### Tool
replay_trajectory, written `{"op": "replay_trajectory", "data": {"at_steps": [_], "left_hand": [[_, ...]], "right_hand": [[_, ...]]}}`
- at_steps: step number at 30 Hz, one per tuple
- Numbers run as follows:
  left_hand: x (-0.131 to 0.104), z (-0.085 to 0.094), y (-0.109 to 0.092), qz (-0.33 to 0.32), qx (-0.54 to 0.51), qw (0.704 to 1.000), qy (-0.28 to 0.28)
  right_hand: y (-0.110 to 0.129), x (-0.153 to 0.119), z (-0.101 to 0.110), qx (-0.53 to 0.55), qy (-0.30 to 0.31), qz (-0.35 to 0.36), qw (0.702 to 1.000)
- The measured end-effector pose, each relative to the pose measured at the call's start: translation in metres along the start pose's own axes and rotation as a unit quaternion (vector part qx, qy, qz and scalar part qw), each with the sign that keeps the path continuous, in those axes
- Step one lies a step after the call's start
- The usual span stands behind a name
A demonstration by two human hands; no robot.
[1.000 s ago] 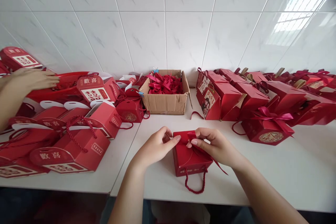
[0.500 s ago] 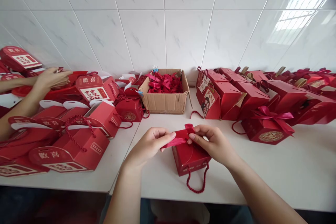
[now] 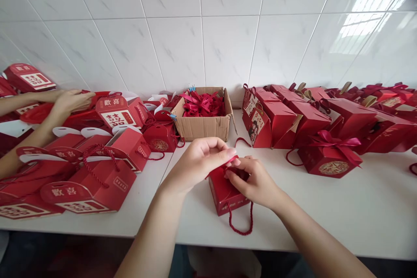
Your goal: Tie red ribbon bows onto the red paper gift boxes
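In front of me a small red gift box (image 3: pixel 224 191) sits on the white table, its twisted dark red cord handle (image 3: pixel 243 231) looping toward me. Both hands meet over the far part of its lid. My left hand (image 3: pixel 205 160) is closed, pinching a red ribbon (image 3: pixel 233 159) between thumb and fingers. My right hand (image 3: pixel 252 178) is closed too, fingertips pinched on the same ribbon just above the lid. Most of the ribbon is hidden behind the fingers, so its knot or loop cannot be made out.
A cardboard box (image 3: pixel 202 127) of ribbon bows stands by the tiled wall. Open red boxes (image 3: pixel 94 186) crowd the left, where another person's hand (image 3: pixel 70 104) works over a red basin (image 3: pixel 35 115). Rows of closed boxes (image 3: pixel 283 124) and one bowed box (image 3: pixel 329 160) stand right.
My left hand has moved right and up, over to my right hand, carrying the ribbon's end across. The ribbon, stretched out before, is now mostly covered. The other person's hand has shifted slightly.
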State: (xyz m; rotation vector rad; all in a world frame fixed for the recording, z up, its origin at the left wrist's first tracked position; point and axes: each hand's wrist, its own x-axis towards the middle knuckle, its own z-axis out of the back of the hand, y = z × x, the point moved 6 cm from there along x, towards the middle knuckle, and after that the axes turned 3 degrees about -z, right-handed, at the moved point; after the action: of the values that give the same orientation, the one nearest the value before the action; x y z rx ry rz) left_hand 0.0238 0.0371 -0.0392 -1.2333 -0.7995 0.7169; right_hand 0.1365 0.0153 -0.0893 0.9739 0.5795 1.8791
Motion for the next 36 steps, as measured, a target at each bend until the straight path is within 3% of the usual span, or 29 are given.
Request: {"op": "replay_trajectory", "data": {"at_steps": [4,11,14,17,21,29,32,36], "left_hand": [[0.004,0.009,-0.008,-0.002,0.051,0.998,-0.033],[-0.016,0.037,-0.007,-0.032,0.104,0.988,-0.112],[-0.022,0.049,-0.003,-0.026,0.134,0.984,-0.112],[-0.024,0.056,-0.001,0.004,0.161,0.984,-0.073],[-0.026,0.052,-0.001,0.032,0.174,0.984,0.010],[-0.018,0.021,-0.002,0.049,0.158,0.982,0.088],[-0.016,0.022,0.002,0.044,0.140,0.987,0.068],[-0.012,0.026,0.014,0.055,0.025,0.998,0.018]], "right_hand": [[-0.007,0.002,0.000,0.070,-0.010,-0.044,0.997],[-0.012,0.003,0.000,0.113,0.004,-0.055,0.992],[-0.015,0.003,0.000,0.127,0.000,-0.069,0.990],[-0.017,0.002,-0.001,0.138,-0.005,-0.090,0.986],[-0.016,0.002,-0.001,0.125,-0.018,-0.078,0.989],[-0.011,0.001,0.000,0.047,-0.041,-0.051,0.997],[-0.010,0.001,0.001,0.069,-0.034,-0.049,0.996],[-0.011,0.002,0.001,0.107,-0.027,-0.051,0.993]]}}
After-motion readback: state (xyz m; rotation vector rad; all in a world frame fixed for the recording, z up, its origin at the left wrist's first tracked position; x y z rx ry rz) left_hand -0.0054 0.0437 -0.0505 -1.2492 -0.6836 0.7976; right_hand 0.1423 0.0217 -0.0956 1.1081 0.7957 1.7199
